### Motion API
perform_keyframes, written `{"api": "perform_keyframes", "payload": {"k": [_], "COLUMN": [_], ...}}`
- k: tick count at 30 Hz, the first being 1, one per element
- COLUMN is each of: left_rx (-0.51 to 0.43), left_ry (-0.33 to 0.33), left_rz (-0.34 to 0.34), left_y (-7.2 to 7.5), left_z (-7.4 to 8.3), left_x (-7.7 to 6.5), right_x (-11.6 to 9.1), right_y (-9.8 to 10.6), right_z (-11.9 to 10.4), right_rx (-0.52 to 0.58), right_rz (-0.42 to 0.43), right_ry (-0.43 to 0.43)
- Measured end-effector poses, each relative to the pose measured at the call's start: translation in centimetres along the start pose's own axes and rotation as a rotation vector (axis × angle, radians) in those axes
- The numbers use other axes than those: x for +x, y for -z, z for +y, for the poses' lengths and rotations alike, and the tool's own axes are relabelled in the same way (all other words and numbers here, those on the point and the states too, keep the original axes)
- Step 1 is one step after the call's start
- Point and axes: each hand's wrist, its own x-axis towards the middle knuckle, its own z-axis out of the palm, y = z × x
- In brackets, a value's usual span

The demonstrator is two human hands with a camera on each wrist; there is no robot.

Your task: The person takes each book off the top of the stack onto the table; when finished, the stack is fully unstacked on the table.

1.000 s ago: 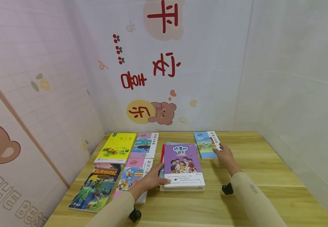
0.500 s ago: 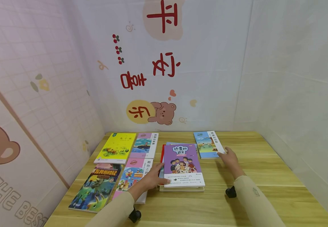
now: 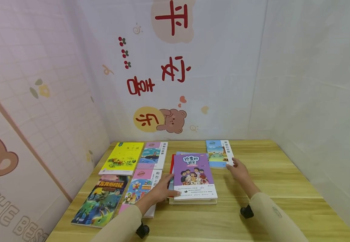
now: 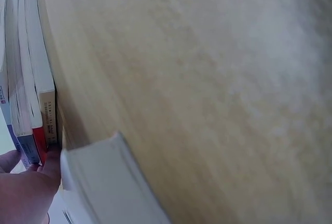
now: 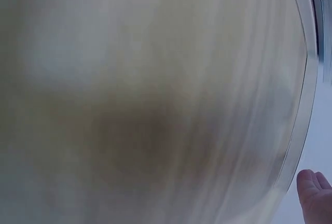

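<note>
Blue book (image 3: 217, 154), right of frame centre, is lying straighter than half a second ago, likely being squared up; right hand (image 3: 240, 170), fingers slightly spread, is touching its lower-right corner. Left hand (image 3: 161, 189) is gripping the book stack (image 3: 194, 178), lower centre.

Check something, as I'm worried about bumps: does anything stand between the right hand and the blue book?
Nothing visible does. In the head view, the right hand is at the near right corner of the blue book; whether they touch is unclear. The purple book lies to the left, off that line.
</note>
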Motion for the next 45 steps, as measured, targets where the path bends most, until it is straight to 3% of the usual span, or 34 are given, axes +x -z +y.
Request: {"api": "perform_keyframes", "payload": {"k": [7,17,27,45], "left_rx": [-0.017,-0.075,-0.097,-0.100], "left_ry": [0.004,-0.084,-0.082,-0.070], "left_rz": [0.000,0.001,-0.016,-0.018], "left_y": [0.3,1.2,1.2,0.7], "left_z": [-0.1,-1.3,-1.9,-1.8], "left_x": [0.0,-0.5,-0.6,-0.7], "right_x": [-1.9,-5.0,-7.7,-8.5], "right_y": [-2.9,-5.3,-6.3,-6.8], "right_z": [-0.7,-1.2,-1.6,-1.3], "right_rx": [0.028,0.230,0.175,0.185], "right_rz": [-0.049,-0.094,-0.083,-0.073], "right_ry": [0.087,0.076,0.013,-0.004]}}
